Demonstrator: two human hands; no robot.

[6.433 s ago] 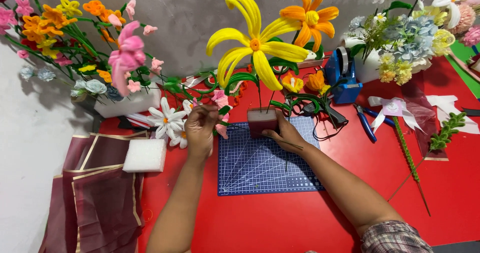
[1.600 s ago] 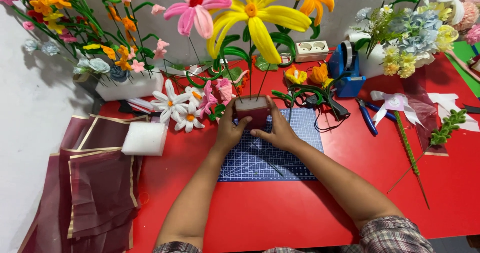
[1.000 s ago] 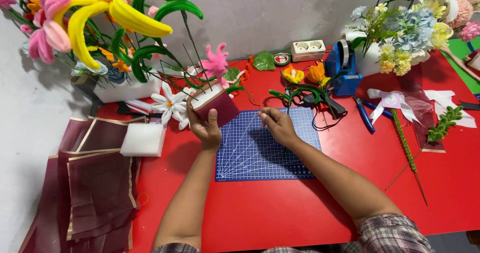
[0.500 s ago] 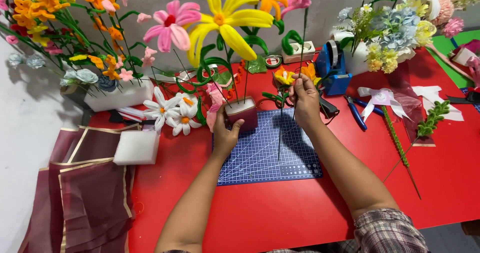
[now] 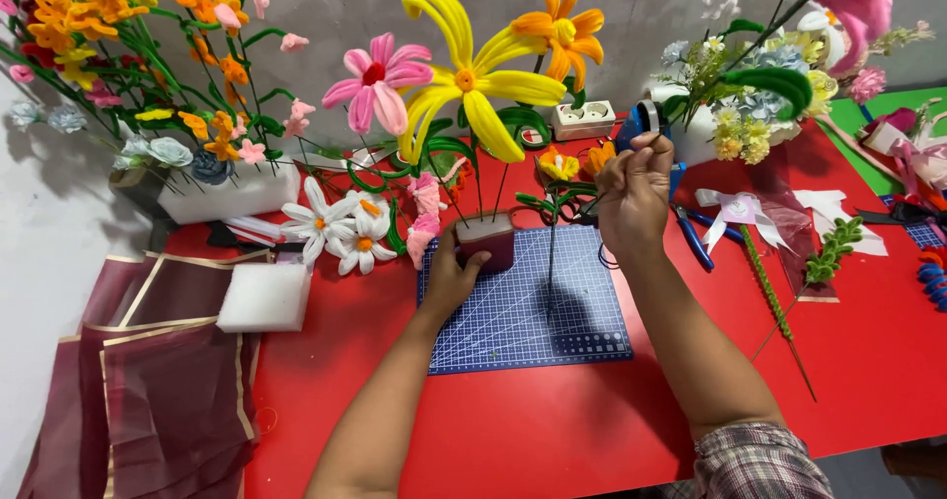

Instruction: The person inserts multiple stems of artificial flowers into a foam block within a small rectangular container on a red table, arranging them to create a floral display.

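Nearest, the blue cutting mat (image 5: 528,307) lies on the red table (image 5: 552,430), with folded maroon wrapping sheets (image 5: 148,381) and a white foam block (image 5: 264,297) off to the left. At the mat's far edge the left hand (image 5: 452,280) is wrapped around the small maroon flower base (image 5: 486,241), steadying it. The right hand (image 5: 631,198) is raised, fingers pinched closed on a thin green stem (image 5: 550,252) that hangs down over the mat. Lowering that stem straight and slowly seems best, since the yellow flower (image 5: 473,80) and pink flower (image 5: 380,80) crowd just above the base. Open room lies toward the near table edge; blue pliers (image 5: 691,238) lie close on the right.
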